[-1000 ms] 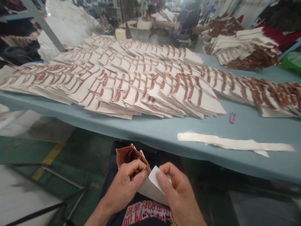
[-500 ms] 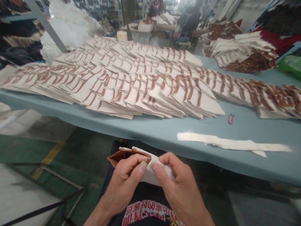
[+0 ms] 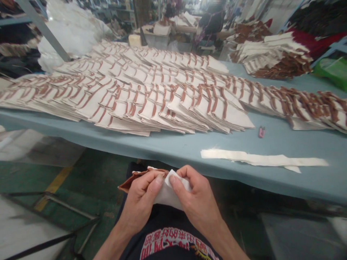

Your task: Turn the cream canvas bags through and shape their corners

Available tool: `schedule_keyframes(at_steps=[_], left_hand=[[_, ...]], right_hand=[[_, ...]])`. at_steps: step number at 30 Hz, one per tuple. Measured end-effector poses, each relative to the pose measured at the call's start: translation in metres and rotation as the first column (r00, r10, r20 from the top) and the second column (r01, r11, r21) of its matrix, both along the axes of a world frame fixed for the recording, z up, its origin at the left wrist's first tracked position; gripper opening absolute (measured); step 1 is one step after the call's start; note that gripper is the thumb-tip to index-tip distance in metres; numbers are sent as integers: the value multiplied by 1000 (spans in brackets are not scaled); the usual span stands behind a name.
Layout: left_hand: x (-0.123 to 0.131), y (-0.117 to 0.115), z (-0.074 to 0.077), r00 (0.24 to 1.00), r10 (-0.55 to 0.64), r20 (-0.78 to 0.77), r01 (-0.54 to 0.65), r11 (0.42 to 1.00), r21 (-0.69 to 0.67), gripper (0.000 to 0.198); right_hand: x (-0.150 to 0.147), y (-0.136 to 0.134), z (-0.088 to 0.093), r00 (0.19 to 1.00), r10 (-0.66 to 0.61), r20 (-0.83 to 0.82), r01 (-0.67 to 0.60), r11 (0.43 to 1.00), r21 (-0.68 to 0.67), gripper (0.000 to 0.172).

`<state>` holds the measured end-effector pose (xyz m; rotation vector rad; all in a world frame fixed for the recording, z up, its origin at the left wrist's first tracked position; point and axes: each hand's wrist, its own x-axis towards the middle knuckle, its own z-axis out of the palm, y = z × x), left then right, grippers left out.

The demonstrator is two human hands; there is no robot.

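My left hand (image 3: pixel 143 196) and my right hand (image 3: pixel 193 193) meet low in the middle, in front of the table's near edge. Between them they pinch a white and brown fabric piece (image 3: pixel 168 198). The left thumb and fingers grip it by the brown edging, whose folded brown part sticks out to the left. My right thumb presses on a white corner of the same piece. The fingertips of both hands lie close together. What lies under the fingers is hidden.
Overlapping rows of white fabric pieces with brown edging (image 3: pixel 151 104) cover much of the blue-green table (image 3: pixel 179 146). Cream strips (image 3: pixel 260 159) and a small pink tool (image 3: pixel 261 132) lie at the right. Further back are a fabric pile (image 3: pixel 276 57) and a green bag (image 3: pixel 332 72).
Both hands have shifted slightly up and left in view with the fabric. The right thumb now sits over an upturned white corner, and less of the brown part shows. The table view has shifted left.
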<state>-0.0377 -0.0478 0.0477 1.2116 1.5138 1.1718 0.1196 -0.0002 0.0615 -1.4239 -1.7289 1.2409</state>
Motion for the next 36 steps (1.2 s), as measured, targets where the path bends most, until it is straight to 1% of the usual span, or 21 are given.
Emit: schedule_keyframes(at_steps=[4,8,12,15,18,21,23,26,28,31,36], left_hand=[[-1,0,-3,999,13,43,-11,1000,-29,37],[-1,2,-6,995,26,94,-21,998,-52,38],[-2,2,-16,984,44,175,-32,997,-72,38],[-2,2,-21,978,86,191,-67,992,-104,39],[-1,4,-22,977,125,174,-101,985,-138,42],[-1,7,-20,973,135,187,-106,982,-155,45],[0,10,-19,966,113,235,-77,985,-156,40],[2,15,-18,951,76,299,-33,989,-146,28],[5,18,-17,958,80,276,-47,991,-122,21],[11,21,-12,980,104,167,-91,992,-87,15],[16,18,-3,993,116,-31,-117,992,-41,17]], right_hand=[[0,3,0,1000,9,-26,-9,1000,-22,29],[-2,5,0,1000,2,-24,-2,1000,1,29],[-5,3,-1,1000,-15,26,12,996,88,28],[-6,3,-3,996,-36,76,22,986,167,27],[-5,4,-4,993,-54,102,30,975,219,25],[-5,6,-6,991,-72,114,39,962,269,24],[-4,6,-7,990,-78,117,42,956,289,23],[-3,7,-9,990,-80,119,43,957,287,23],[-2,7,-10,991,-71,109,41,965,258,24],[1,8,-11,997,-46,60,35,982,185,25],[3,10,-11,999,-32,-1,32,994,109,28]])
